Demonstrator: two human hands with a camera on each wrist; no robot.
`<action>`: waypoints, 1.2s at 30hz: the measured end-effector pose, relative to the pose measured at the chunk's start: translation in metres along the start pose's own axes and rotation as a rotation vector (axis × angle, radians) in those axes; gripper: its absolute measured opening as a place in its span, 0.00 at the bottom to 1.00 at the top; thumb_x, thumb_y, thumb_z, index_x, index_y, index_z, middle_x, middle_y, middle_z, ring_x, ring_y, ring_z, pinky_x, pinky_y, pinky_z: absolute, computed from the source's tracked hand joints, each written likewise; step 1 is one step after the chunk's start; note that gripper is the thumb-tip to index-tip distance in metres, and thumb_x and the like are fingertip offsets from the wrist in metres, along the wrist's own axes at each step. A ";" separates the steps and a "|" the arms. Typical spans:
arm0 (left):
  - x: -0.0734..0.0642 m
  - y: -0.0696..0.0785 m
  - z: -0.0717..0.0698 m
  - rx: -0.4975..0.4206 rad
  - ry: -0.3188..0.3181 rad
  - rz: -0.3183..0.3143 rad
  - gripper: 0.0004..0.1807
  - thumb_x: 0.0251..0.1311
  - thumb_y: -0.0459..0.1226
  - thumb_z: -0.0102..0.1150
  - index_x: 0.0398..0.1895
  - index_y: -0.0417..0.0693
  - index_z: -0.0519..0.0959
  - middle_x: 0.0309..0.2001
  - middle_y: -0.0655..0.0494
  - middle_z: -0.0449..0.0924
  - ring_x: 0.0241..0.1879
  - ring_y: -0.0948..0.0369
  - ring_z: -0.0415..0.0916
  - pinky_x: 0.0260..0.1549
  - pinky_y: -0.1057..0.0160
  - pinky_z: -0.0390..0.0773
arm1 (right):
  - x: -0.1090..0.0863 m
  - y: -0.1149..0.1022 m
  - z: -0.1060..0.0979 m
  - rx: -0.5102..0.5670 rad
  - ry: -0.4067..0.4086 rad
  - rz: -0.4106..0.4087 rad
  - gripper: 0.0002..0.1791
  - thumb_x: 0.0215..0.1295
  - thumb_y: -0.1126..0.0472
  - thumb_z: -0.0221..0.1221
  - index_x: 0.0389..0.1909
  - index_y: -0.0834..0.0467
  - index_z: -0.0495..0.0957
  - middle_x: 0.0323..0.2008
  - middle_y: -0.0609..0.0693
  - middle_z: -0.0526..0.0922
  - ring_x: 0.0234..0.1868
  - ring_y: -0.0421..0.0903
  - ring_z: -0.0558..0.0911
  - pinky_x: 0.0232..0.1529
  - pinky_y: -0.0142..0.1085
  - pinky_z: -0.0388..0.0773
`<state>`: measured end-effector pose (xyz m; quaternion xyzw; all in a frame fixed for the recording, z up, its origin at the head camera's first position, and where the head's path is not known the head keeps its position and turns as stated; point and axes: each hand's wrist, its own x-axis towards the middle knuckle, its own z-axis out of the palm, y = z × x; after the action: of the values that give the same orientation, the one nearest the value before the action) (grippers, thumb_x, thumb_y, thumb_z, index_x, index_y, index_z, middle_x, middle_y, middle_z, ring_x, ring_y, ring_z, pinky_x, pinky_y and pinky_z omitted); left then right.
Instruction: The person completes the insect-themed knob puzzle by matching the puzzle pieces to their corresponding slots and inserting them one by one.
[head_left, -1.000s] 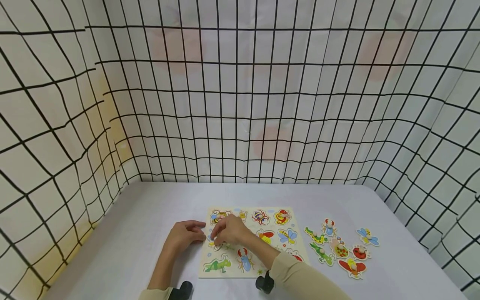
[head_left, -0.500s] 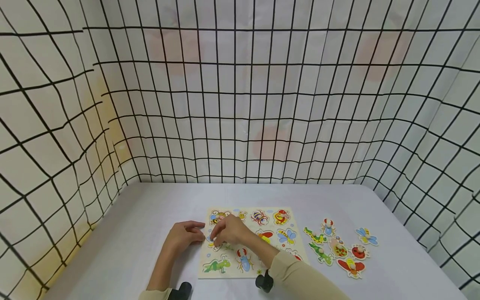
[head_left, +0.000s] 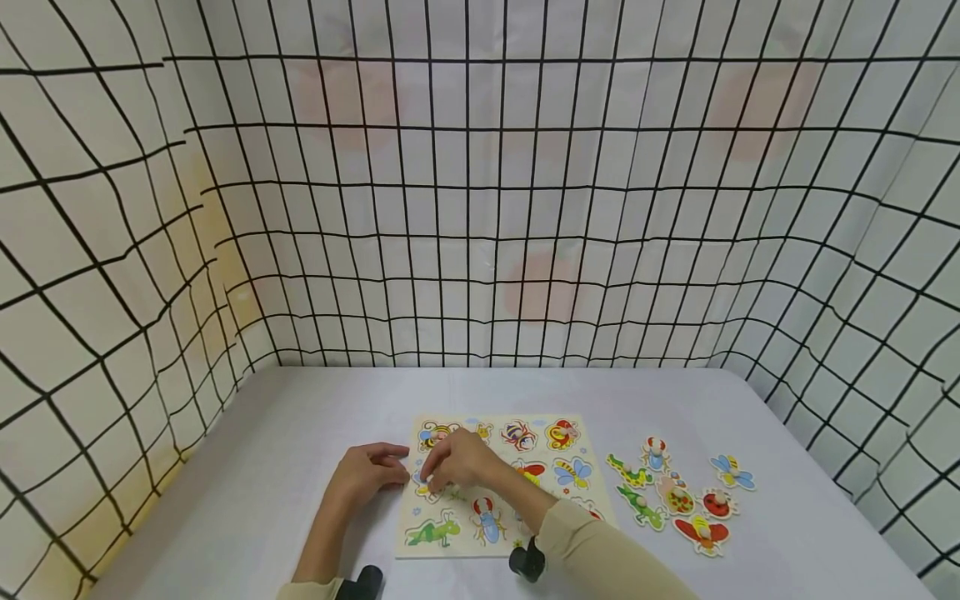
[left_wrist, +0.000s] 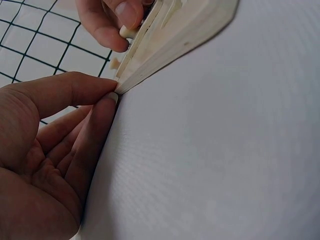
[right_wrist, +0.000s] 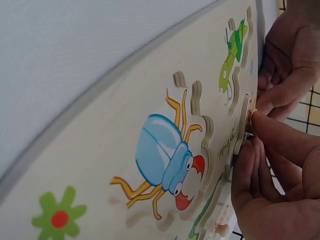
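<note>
A wooden peg puzzle board (head_left: 457,550) with printed insects lies on the table. My right hand (head_left: 461,462) reaches over its left side and pinches the small peg (left_wrist: 126,32) of a puzzle piece (head_left: 422,490). That piece sits at the board's middle left, mostly hidden by the fingers; bits of blue and yellow show. My left hand (head_left: 363,475) rests at the board's left edge, fingertips touching the side; in the left wrist view the left hand (left_wrist: 60,130) meets the board edge (left_wrist: 175,57). The right wrist view shows a blue beetle recess (right_wrist: 160,137) and green grasshopper recess (right_wrist: 230,65).
Several loose pegged insect pieces lie right of the board, among them a red-winged one (head_left: 703,533), a ladybird (head_left: 718,503), a blue-winged one (head_left: 733,472) and a green grasshopper (head_left: 642,508). Pieces such as the bee (head_left: 437,435) sit at the board's top. Grid-patterned walls (head_left: 480,208) surround the table.
Both hands keep nearly the same place and grip. The whole head view shifts very slightly.
</note>
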<state>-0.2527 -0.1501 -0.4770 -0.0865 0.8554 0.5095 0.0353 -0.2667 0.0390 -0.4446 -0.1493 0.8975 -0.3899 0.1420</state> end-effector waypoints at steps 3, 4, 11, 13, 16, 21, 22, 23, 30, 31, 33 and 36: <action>0.000 -0.001 0.000 -0.010 -0.001 0.004 0.18 0.51 0.29 0.71 0.49 0.42 0.86 0.26 0.57 0.85 0.26 0.61 0.80 0.31 0.65 0.79 | 0.003 0.002 0.002 -0.016 0.002 0.014 0.07 0.48 0.65 0.75 0.24 0.49 0.88 0.24 0.40 0.84 0.28 0.40 0.74 0.26 0.31 0.66; 0.000 -0.001 0.001 -0.012 -0.002 0.005 0.18 0.51 0.29 0.71 0.49 0.42 0.86 0.26 0.56 0.85 0.26 0.61 0.80 0.31 0.64 0.79 | 0.004 0.003 0.003 -0.021 0.001 0.019 0.07 0.49 0.65 0.75 0.23 0.49 0.88 0.23 0.40 0.84 0.27 0.40 0.74 0.26 0.31 0.65; 0.001 -0.002 0.000 -0.003 -0.001 0.009 0.19 0.51 0.29 0.72 0.49 0.43 0.86 0.26 0.57 0.85 0.26 0.61 0.79 0.31 0.65 0.79 | 0.005 0.004 0.005 -0.015 -0.004 0.023 0.08 0.50 0.65 0.75 0.23 0.49 0.88 0.22 0.40 0.84 0.26 0.40 0.73 0.25 0.32 0.65; 0.001 -0.002 0.000 0.004 0.004 0.024 0.19 0.50 0.29 0.72 0.49 0.42 0.87 0.26 0.57 0.85 0.26 0.61 0.79 0.30 0.65 0.78 | 0.004 0.004 0.004 -0.015 -0.006 0.003 0.07 0.50 0.65 0.75 0.24 0.49 0.89 0.22 0.40 0.84 0.27 0.39 0.73 0.26 0.31 0.66; 0.000 -0.001 -0.001 0.012 0.009 0.046 0.20 0.48 0.29 0.73 0.48 0.41 0.87 0.25 0.57 0.84 0.26 0.61 0.79 0.29 0.65 0.76 | 0.003 0.004 0.003 -0.016 -0.005 -0.033 0.06 0.49 0.65 0.74 0.25 0.51 0.89 0.22 0.40 0.84 0.27 0.38 0.74 0.29 0.30 0.68; -0.001 0.000 -0.001 0.014 0.008 0.056 0.20 0.48 0.29 0.73 0.48 0.40 0.86 0.25 0.57 0.84 0.26 0.61 0.78 0.29 0.65 0.75 | 0.001 0.004 0.001 -0.010 -0.008 -0.047 0.05 0.50 0.65 0.74 0.27 0.51 0.90 0.24 0.39 0.85 0.29 0.37 0.75 0.34 0.31 0.69; -0.001 0.000 -0.001 0.016 0.008 0.056 0.20 0.48 0.29 0.73 0.48 0.41 0.86 0.25 0.57 0.84 0.26 0.61 0.78 0.29 0.65 0.75 | 0.000 0.004 0.000 -0.010 -0.008 -0.049 0.05 0.50 0.64 0.74 0.27 0.51 0.90 0.24 0.39 0.85 0.29 0.37 0.75 0.34 0.31 0.70; 0.000 -0.001 -0.001 0.018 0.010 0.053 0.20 0.49 0.30 0.73 0.48 0.41 0.87 0.26 0.57 0.84 0.26 0.61 0.78 0.29 0.65 0.75 | -0.001 0.003 -0.001 -0.010 -0.006 -0.055 0.05 0.50 0.64 0.74 0.27 0.51 0.90 0.25 0.39 0.85 0.30 0.37 0.76 0.35 0.31 0.70; 0.003 -0.003 0.001 0.019 0.006 0.046 0.19 0.49 0.30 0.74 0.48 0.43 0.87 0.25 0.58 0.84 0.27 0.61 0.78 0.30 0.65 0.75 | -0.006 0.007 -0.009 0.021 0.005 -0.081 0.07 0.49 0.64 0.74 0.31 0.54 0.91 0.26 0.41 0.85 0.29 0.36 0.75 0.33 0.29 0.70; 0.003 -0.003 0.001 0.017 0.003 0.048 0.19 0.49 0.30 0.74 0.48 0.43 0.87 0.25 0.58 0.84 0.27 0.61 0.78 0.30 0.65 0.75 | -0.007 0.008 -0.010 0.023 0.005 -0.080 0.08 0.49 0.64 0.74 0.32 0.54 0.91 0.26 0.41 0.85 0.28 0.36 0.75 0.32 0.29 0.70; 0.003 -0.003 0.001 0.018 0.000 0.054 0.19 0.49 0.30 0.73 0.48 0.43 0.87 0.25 0.58 0.84 0.27 0.61 0.78 0.30 0.65 0.75 | -0.008 0.009 -0.013 0.028 0.007 -0.073 0.08 0.49 0.64 0.74 0.32 0.54 0.91 0.25 0.41 0.84 0.26 0.37 0.75 0.28 0.30 0.69; 0.002 -0.002 -0.001 0.022 -0.004 0.063 0.18 0.50 0.30 0.73 0.48 0.43 0.87 0.26 0.58 0.84 0.27 0.61 0.78 0.30 0.64 0.74 | -0.012 0.010 -0.018 0.043 0.007 -0.034 0.08 0.50 0.64 0.73 0.33 0.53 0.90 0.24 0.42 0.84 0.24 0.38 0.74 0.24 0.31 0.67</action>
<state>-0.2546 -0.1520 -0.4790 -0.0580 0.8631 0.5011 0.0218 -0.2641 0.0622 -0.4386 -0.1599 0.8868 -0.4119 0.1354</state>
